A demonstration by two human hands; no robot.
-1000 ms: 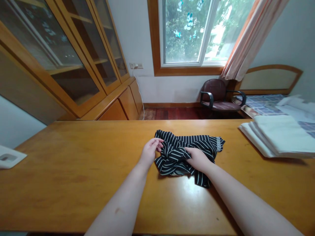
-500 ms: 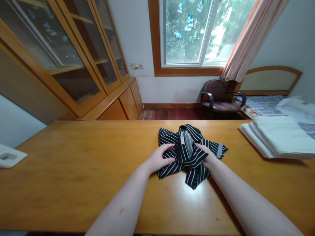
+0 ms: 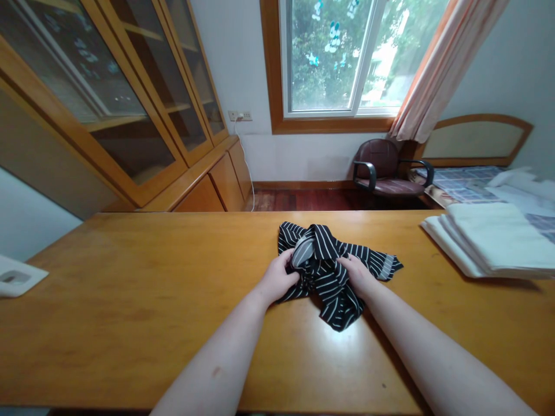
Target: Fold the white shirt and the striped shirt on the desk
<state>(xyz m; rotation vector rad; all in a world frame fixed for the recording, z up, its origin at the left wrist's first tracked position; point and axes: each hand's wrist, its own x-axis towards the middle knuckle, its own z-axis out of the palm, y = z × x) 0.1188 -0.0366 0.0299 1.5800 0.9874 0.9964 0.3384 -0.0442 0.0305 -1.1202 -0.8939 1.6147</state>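
A crumpled black garment with white stripes lies bunched in the middle of the wooden table, with a grey inner fold showing near the top. My left hand grips the cloth's left side, its fingers curled around the grey fold. My right hand rests on the right side with its fingers pinching the striped fabric. A striped sleeve or hem with a grey end sticks out to the right. Part of the garment is hidden under both hands.
A stack of folded white cloth sits on the table's right. A white plastic object is at the left edge. Beyond the far edge stand a glass-fronted wooden cabinet, a dark leather armchair and a bed.
The grey fold has moved left and down into my left hand, which now curls around it. The cloth's top has flattened. My right hand has barely moved.
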